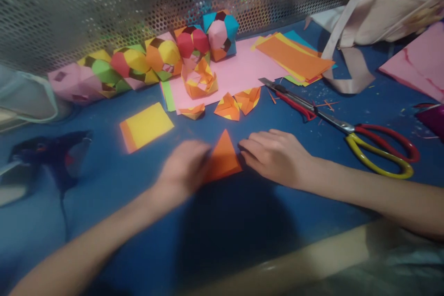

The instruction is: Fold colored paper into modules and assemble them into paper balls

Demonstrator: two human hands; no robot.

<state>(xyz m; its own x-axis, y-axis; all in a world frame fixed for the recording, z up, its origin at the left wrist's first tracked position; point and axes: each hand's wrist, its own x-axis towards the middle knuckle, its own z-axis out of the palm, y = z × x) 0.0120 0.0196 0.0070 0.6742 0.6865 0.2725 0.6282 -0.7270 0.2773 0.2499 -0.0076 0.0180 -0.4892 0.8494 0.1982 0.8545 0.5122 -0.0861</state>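
Observation:
A folded orange paper with a pointed top lies on the blue table in front of me. My left hand is at its left edge, fingers curled and overlapping the paper, slightly blurred. To the right of the paper rests my right hand, its fingers bent inward near the paper's edge, with no paper visible in them. Just beyond, several small folded orange-and-yellow pieces sit in a row. A stack of yellow and orange squares lies to the left of my hands.
Several colourful paper balls line the perforated metal panel. Scissors and a red cutter knife lie right. Orange strips rest on pink sheets. A dark glue gun is left; a bag stands back right.

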